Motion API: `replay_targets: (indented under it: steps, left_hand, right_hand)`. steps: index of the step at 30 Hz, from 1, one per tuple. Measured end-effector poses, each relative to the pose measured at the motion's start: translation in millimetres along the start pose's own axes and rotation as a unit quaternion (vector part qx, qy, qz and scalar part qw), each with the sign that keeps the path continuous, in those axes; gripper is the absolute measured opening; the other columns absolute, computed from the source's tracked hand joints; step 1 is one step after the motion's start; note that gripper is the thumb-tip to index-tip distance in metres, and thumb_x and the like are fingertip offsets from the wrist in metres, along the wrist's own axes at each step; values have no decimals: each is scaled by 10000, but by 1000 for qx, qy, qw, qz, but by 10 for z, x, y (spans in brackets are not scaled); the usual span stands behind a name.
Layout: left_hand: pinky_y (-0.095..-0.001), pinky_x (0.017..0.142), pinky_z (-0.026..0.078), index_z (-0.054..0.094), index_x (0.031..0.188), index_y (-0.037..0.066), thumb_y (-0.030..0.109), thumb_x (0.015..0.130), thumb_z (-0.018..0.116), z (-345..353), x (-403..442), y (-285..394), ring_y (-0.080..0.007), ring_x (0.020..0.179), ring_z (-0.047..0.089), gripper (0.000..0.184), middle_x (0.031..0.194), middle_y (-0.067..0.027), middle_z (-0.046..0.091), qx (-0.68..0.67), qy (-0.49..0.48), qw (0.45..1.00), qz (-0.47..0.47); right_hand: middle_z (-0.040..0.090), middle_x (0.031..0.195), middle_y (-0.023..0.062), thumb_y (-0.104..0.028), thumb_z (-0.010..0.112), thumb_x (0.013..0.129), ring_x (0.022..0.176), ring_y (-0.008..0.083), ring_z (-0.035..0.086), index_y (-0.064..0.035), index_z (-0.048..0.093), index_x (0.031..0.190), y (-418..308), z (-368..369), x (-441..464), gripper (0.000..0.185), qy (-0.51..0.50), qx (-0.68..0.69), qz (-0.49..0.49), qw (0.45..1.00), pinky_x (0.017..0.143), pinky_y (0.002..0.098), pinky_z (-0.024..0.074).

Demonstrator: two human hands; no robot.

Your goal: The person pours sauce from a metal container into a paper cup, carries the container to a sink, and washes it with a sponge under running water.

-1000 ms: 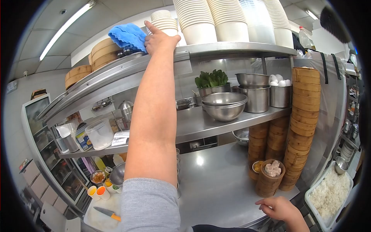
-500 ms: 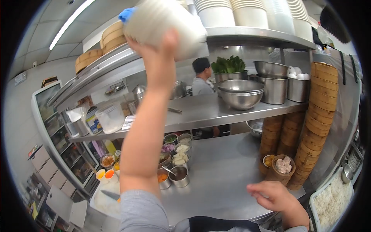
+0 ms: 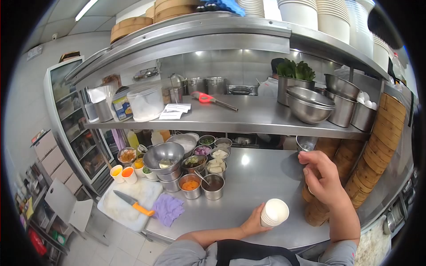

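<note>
My left hand (image 3: 254, 221) is wrapped round a short stack of white paper cups (image 3: 277, 211), low over the front of the steel counter (image 3: 248, 177). The top cup's open mouth faces up, and nothing shows inside it. To the right, my right hand (image 3: 320, 172) is raised with its fingers apart and bent, holding nothing. Behind that hand and arm stand stacked bamboo steamers (image 3: 316, 212), partly hidden. Left of the cups are steel pots of ingredients, among them one with orange pieces (image 3: 190, 185) and one with dark sauce and a spoon (image 3: 213, 186).
A cutting board (image 3: 116, 208) bears an orange-handled knife (image 3: 142, 209), beside a purple cloth (image 3: 168, 209). The middle shelf (image 3: 257, 126) holds a red lighter (image 3: 204, 97) and steel bowls (image 3: 310, 106). A tall steamer stack (image 3: 385, 128) stands right. Another person (image 3: 269, 87) is behind the shelf.
My left hand has come down from the top shelf with the cup stack, now low above the counter. My right hand has risen. The view has swung left, showing more pots and the purple cloth.
</note>
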State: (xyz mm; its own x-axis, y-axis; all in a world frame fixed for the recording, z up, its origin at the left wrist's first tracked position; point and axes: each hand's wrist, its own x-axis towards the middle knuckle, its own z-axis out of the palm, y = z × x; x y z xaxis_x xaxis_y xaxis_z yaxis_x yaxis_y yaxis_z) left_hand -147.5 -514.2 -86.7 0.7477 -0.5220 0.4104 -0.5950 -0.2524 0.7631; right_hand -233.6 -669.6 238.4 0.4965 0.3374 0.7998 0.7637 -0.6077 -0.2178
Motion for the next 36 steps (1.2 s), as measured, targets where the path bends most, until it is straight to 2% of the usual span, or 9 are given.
replay_targets:
  steps: [13, 17, 19, 21, 22, 23, 28, 34, 36]
  left_hand:
    - [-413, 1072, 324, -44, 1457, 39, 113, 624, 810, 34, -314, -330, -412, 1310, 311, 1195, 1418, -280, 259, -76, -26, 994, -80]
    - [-417, 1045, 371, -75, 1463, 104, 76, 685, 765, -217, -415, -253, -417, 1285, 349, 1145, 1426, -275, 230, 40, -68, 995, -63]
    - [-419, 1042, 376, -39, 1469, 134, 47, 719, 714, -424, -434, -143, -422, 1277, 355, 1066, 1443, -240, 217, 109, -76, 991, -19]
    - [-413, 1051, 370, 157, 1461, 146, 24, 737, 667, -712, -346, 38, -400, 1278, 366, 894, 1435, -191, 276, 104, -98, 986, -85]
    - [-427, 1058, 360, 273, 1418, 144, 26, 729, 664, -895, -263, 113, -382, 1274, 381, 801, 1413, -174, 325, 192, -59, 979, 43]
    - [-441, 1064, 350, 389, 1375, 143, 27, 721, 661, -1093, -179, 226, -364, 1269, 397, 718, 1391, -157, 373, 278, -17, 944, 176]
    - [-500, 1078, 300, 535, 1247, 142, -3, 689, 637, -2496, 449, 1382, -323, 1246, 434, 585, 1324, -116, 471, 406, 190, 808, 382]
    - [-473, 1038, 348, 531, 1222, 117, 54, 757, 645, -3875, 1170, 2730, -334, 1216, 448, 483, 1282, -113, 499, 493, 377, 647, 444]
    - [-430, 1007, 378, 523, 1238, 91, 189, 748, 701, -4216, 1389, 2980, -314, 1165, 467, 531, 1248, -103, 505, 512, 454, 602, 412]
  right_hand:
    - [613, 1018, 134, 122, 518, 763, 925, 248, 596, 15, 586, 1065, -135, -88, 344, 328, -42, -135, -97, 985, 827, 303, 453]
    - [596, 1079, 137, 85, 504, 827, 1010, 226, 575, 5, 588, 1134, -154, -304, 470, 329, -47, -220, -138, 965, 885, 297, 426]
    - [596, 1089, 134, 68, 506, 838, 1025, 220, 574, 4, 588, 1143, -112, -378, 542, 322, -29, -243, -141, 959, 895, 297, 425]
    - [596, 1099, 130, 51, 507, 850, 1039, 213, 573, 3, 588, 1151, -75, -417, 633, 316, -13, -262, -142, 955, 906, 297, 424]
    - [598, 1106, 128, 40, 504, 857, 1054, 212, 571, 2, 586, 1157, -72, -436, 698, 313, -9, -257, -141, 956, 915, 301, 424]
    - [599, 1112, 126, 30, 502, 865, 1069, 210, 568, 1, 585, 1162, -74, -462, 770, 310, 0, -256, -142, 956, 924, 305, 424]
    - [603, 1067, 136, 22, 543, 809, 1011, 276, 584, -19, 573, 1152, -227, -485, 1165, 347, 39, -233, -160, 958, 870, 347, 450]
    - [580, 1117, 156, -59, 557, 832, 1055, 322, 550, -53, 530, 1205, -397, -413, 1633, 374, 114, -259, -165, 945, 887, 388, 440]
    - [580, 1135, 157, -92, 545, 842, 1081, 310, 545, -45, 525, 1212, -449, -401, 1867, 373, 136, -264, -164, 941, 902, 390, 437]
